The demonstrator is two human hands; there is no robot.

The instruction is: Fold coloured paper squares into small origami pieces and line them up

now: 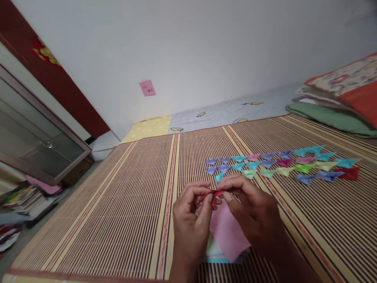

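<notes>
Both hands meet over the mat around a small piece of folded red paper [216, 193]. My left hand [193, 212] pinches its left part between thumb and fingers. On the other side, my right hand [250, 208] grips it with thumb and fingertips, which partly hide its shape. Beneath the hands lies a stack of paper sheets with a pink sheet [231, 234] on top and pale green and blue edges showing. Just beyond them, several rows of folded paper figures [268, 164] in blue, green, pink, purple and red stand on the mat.
A striped bamboo mat [141, 196] covers the bed. Folded bedding [332, 114] and an orange patterned pillow [361, 86] are piled at the far right. A pink note [147, 88] is on the wall. A glass-doored cabinet [38, 129] and stacked books [23, 202] stand left.
</notes>
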